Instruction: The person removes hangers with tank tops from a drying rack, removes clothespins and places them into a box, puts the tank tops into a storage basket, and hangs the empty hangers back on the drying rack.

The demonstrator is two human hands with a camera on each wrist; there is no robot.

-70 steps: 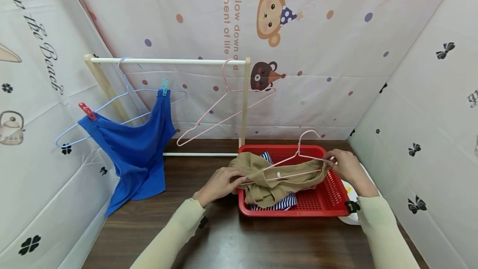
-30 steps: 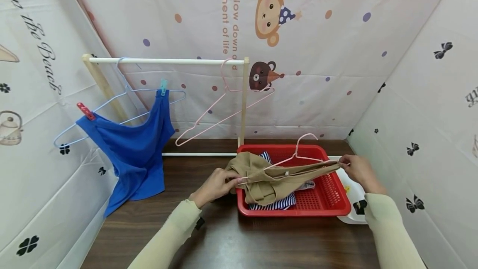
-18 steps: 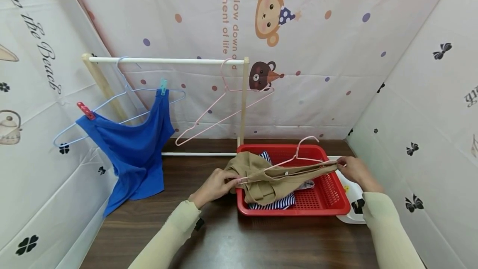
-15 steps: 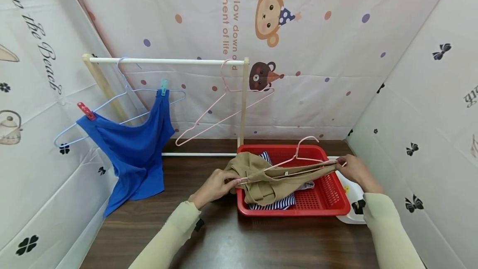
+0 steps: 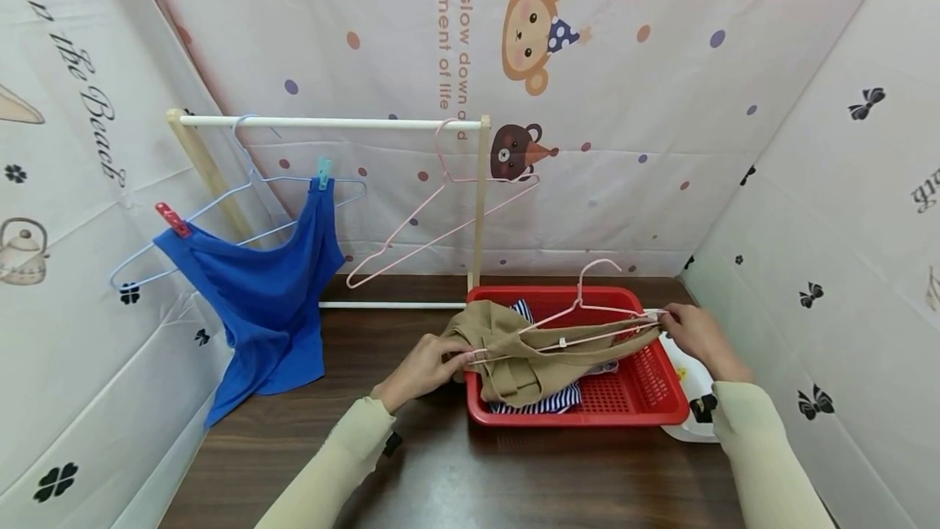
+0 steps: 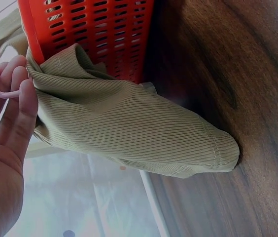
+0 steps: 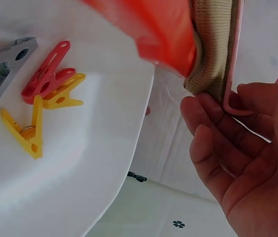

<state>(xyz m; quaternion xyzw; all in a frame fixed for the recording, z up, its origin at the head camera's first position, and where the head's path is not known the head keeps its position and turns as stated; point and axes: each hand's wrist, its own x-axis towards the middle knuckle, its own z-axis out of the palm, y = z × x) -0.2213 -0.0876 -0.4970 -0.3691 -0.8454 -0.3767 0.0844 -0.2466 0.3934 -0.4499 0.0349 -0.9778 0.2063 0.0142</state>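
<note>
A pink clothes hanger lies over a pair of tan ribbed trousers, its hook standing up. Its lower bar runs in the opened waistband. My left hand pinches the hanger's left end at the cloth; in the left wrist view the pink loop shows between thumb and fingers, and one trouser leg hangs down beside the basket. With my right hand I hold the hanger's right corner, fingertips against the waistband's edge, as the right wrist view shows. The trousers rest over the red basket.
Striped cloth lies in the basket. Right of it, a white tray holds several clothespins. At the left, a rack carries a blue garment clipped on a blue hanger and a bare pink hanger.
My right hand has moved right, drawing the waistband out along the hanger. Just now the hanger's hook has tipped up and slightly left, and the waistband gapes wider. My left hand has barely moved.
</note>
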